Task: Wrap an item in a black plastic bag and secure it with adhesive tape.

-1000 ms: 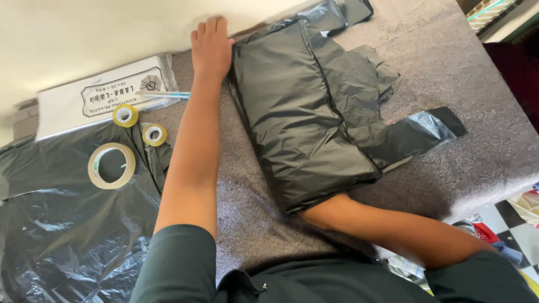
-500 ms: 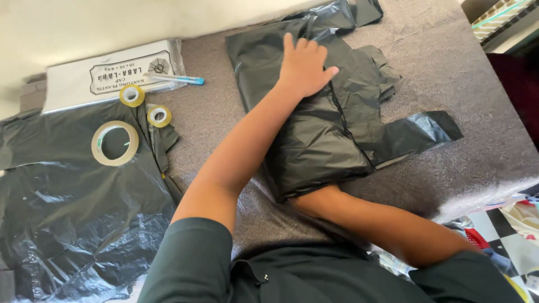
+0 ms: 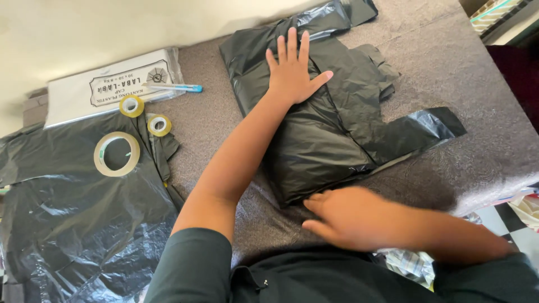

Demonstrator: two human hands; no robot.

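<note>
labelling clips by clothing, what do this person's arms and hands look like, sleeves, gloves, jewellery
Both hands are bare: no gloves, rings, watch or bracelets show on the left hand or the right hand. Forearms are uncovered too. Short dark green sleeves end above the elbows, part of a dark top with a collar.

Flat white plastic-wrapped packet (image 3: 84, 98) lies at the table's far left edge against the wall. On it sits a white rectangular label (image 3: 130, 83) with black border and round black emblem.
</note>
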